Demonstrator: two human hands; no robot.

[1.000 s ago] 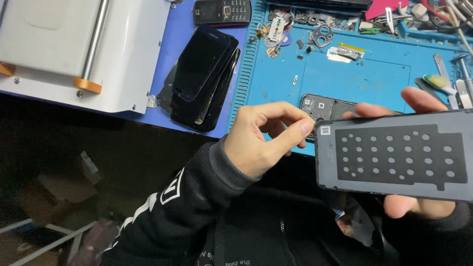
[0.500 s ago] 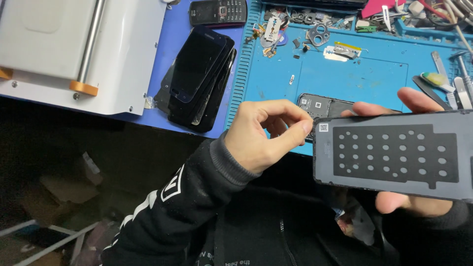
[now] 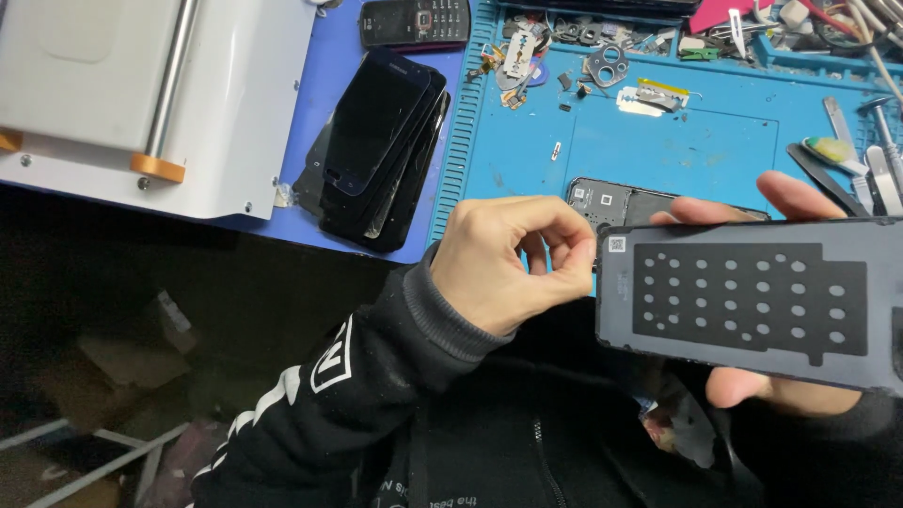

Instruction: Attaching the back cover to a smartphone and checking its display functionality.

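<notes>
Over on the left we've got a white machine (image 3: 141,94), then a stack of dark phone screens (image 3: 376,150) by the blue mat (image 3: 677,150). Our left hand (image 3: 508,263) is curled up, fingertips pinched at the corner of the phone back cover (image 3: 752,301), which our right hand (image 3: 781,376) grips from behind, above the opened phone (image 3: 611,199).

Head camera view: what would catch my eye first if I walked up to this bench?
Probably the dark phone back cover with its grid of pale dots, held up at the right by the right hand, while the left hand pinches at its near corner. Behind lie a bright blue work mat strewn with small parts and a stack of black phone screens to the left.
</notes>
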